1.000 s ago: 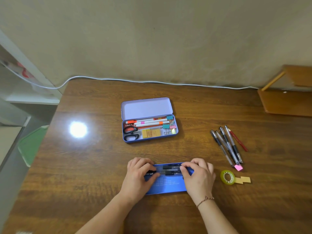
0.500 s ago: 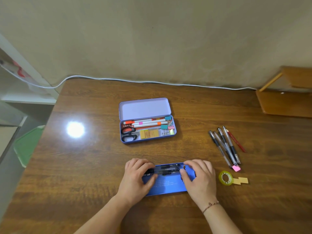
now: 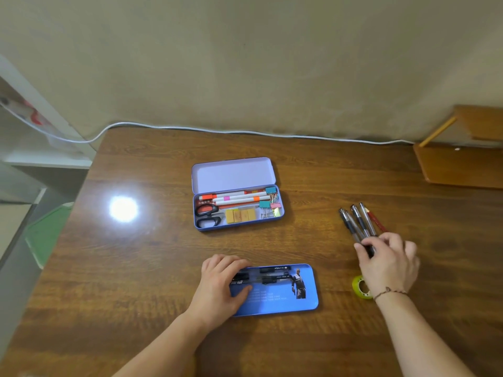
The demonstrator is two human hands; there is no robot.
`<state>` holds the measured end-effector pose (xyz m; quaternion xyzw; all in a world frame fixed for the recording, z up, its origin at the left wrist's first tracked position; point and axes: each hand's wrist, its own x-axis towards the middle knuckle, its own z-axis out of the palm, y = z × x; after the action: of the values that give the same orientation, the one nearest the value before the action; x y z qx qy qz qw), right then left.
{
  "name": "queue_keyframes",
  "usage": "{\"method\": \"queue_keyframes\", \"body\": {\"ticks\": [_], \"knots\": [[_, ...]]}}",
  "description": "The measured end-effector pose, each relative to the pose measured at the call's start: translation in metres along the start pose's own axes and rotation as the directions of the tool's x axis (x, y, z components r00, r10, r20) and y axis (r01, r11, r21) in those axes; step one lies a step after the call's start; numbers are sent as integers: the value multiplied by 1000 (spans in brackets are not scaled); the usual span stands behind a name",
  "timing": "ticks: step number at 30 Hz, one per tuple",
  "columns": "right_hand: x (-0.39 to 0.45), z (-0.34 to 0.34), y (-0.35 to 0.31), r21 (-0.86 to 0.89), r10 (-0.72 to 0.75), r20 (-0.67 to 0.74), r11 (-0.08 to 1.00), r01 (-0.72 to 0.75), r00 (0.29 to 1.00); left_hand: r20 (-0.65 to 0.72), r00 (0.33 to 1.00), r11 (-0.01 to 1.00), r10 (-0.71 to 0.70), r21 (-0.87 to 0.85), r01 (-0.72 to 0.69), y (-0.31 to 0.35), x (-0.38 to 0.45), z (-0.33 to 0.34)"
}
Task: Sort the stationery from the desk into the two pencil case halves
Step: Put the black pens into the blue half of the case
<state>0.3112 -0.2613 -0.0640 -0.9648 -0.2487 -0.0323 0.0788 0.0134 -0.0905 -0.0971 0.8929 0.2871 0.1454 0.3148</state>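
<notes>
A blue pencil case half (image 3: 283,300) lies near the desk's front edge with dark pens along its far side. My left hand (image 3: 220,284) rests on its left end, fingers curled over the rim. At the right, several pens and a red pencil (image 3: 359,221) lie fanned on the desk; my right hand (image 3: 389,262) covers their near ends, thumb and fingers pinching the pens. An open purple case (image 3: 234,172) further back holds markers, scissors, yellow erasers and binder clips. A green tape roll (image 3: 360,287) lies by my right wrist.
A white cable (image 3: 245,131) runs along the desk's back edge by the wall. A wooden shelf piece (image 3: 462,164) stands at the far right. A bright light glare (image 3: 123,208) sits on the desk's left part. The desk's left edge drops off to the floor.
My right hand left the blue case half and moved right onto the near ends of the pens, hiding the pink eraser. The left hand stayed on the case.
</notes>
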Motion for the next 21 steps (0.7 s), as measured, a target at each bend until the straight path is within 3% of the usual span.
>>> {"method": "queue_keyframes", "body": {"ticks": [4, 7, 10, 13, 17, 21], "knots": [[1, -1, -5, -31, -12, 62, 999, 14, 998, 21, 1000, 999, -6, 49, 5, 6, 3, -1], [-13, -15, -23, 73, -61, -20, 995, 62, 998, 30, 1000, 998, -9, 69, 7, 10, 4, 0], [-50, -24, -45, 278, -232, -41, 932, 234, 972, 37, 999, 1000, 4, 11, -4, 10, 1, -6], [-94, -14, -54, 390, -445, -14, 822, 414, 896, -18, 1000, 996, -17, -83, 16, 1, -9, -19], [-123, 8, -67, 275, -611, -61, 750, 602, 789, -19, 999, 997, -25, -73, 24, -9, -22, -27], [-122, 16, -88, 206, -650, -92, 729, 653, 754, 3, 1000, 1000, -29, 5, 29, -8, -20, -20]]}}
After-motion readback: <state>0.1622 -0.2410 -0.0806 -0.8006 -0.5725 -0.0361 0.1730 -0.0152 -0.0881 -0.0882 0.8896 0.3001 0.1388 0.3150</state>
